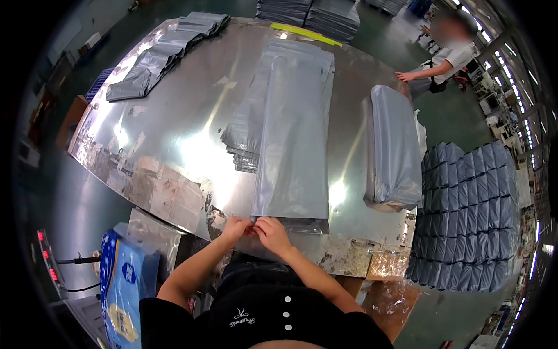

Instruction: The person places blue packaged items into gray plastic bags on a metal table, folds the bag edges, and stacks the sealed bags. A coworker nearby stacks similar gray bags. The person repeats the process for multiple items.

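Long grey plastic bags [296, 134] lie in a stack down the middle of the metal table, near end toward me. At that end's left corner, my left hand [235, 228] and my right hand [271, 232] come together. Fingers of both are closed in a pinch on the corner of a grey plastic bag; the exact grip is partly hidden by the fingers. Under the stack's left side, more grey bags [243, 136] fan out with their ends staggered.
A wrapped grey bundle [396, 148] lies on the table's right side. More folded grey bags [165, 55] rest at the far left. Right of the table [168, 122] stands a tall pile of grey bundles [468, 215]. A person [444, 61] touches the far right edge. A blue package [128, 285] sits lower left.
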The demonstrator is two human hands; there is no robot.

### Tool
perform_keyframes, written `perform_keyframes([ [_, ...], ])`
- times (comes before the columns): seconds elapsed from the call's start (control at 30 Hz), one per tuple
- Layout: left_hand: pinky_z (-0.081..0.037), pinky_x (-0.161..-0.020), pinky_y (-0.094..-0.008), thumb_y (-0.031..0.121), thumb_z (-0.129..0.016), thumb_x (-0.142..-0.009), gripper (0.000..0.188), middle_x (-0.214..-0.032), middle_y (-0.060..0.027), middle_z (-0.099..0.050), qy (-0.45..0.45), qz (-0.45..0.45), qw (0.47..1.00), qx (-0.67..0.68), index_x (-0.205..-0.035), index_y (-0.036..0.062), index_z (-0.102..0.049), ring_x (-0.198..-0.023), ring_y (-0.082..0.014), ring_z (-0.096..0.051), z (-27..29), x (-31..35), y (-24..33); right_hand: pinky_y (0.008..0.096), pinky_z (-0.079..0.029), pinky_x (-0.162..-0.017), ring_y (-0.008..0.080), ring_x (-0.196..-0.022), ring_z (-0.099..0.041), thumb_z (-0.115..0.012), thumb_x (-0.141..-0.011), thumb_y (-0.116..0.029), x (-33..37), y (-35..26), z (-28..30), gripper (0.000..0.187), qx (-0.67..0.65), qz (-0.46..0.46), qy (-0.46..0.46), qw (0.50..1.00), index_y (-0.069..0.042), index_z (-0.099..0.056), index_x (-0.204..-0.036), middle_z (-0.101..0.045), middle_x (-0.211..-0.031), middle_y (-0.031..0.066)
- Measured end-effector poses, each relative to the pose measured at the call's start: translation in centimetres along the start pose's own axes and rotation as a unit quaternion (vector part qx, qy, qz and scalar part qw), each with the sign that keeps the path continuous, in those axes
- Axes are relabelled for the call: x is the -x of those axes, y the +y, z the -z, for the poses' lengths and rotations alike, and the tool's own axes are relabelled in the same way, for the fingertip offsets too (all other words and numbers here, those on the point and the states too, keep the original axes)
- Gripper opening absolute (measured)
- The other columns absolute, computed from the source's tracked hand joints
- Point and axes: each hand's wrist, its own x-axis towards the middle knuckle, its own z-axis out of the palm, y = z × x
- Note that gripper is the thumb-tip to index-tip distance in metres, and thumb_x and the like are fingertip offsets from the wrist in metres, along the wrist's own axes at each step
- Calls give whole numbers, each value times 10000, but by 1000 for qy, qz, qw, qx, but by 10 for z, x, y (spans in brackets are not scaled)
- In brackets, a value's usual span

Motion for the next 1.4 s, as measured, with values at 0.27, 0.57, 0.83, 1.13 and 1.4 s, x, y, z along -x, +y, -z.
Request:
perform_keyframes([
  [0.27, -543, -604, -293, 88, -581, -851, 195, -743, -139, -679, -18, 10, 1000, 6, -836, -74, -689, -629, -191, -652, -1, 6, 5, 377, -482, -721, 309, -814, -601, -683, -818, -119, 0, -7, 6, 138, -43, -113, -12, 993, -26, -620, -898, -622, -875, 129],
  [0.57, -537, -597, -284, 94, -580, -839, 202, -733, -130, -675, -14, -4, 999, -43, -811, -72, -691, -629, -183, -651, 2, 3, 14, 331, -477, -655, 223, -692, -585, -661, -834, -78, 4, 10, -15, 91, -126, -197, -33, 972, -23, -624, -897, -611, -783, 106],
  [0.83, -512, -576, -268, 106, -561, -820, 219, -676, -98, -658, 27, -12, 999, -45, -767, -63, -689, -595, -161, -632, 2, 2, 10, 340, -475, -630, 240, -658, -582, -633, -846, -61, -6, 16, -15, 68, -117, -171, -95, 974, -7, -606, -878, -591, -720, 99],
  [1.13, -448, -519, -277, 143, -592, -833, 209, -621, -50, -620, 118, -195, 965, -132, -725, -17, -670, -541, -115, -551, -16, 6, 12, 400, -483, -747, 342, -860, -582, -626, -835, -53, 23, 13, 8, 66, -44, -65, -16, 997, -26, -579, -873, -590, -913, 146],
  [1.4, -493, -583, -340, 209, -672, -815, 210, -676, -132, -628, 181, -220, 871, -401, -753, 8, -663, -588, -262, -618, 48, 8, 15, 440, -522, -700, 296, -782, -669, -560, -902, -311, 384, 49, 393, 267, 456, -524, -189, 694, -88, -694, -961, -695, -923, 112],
])
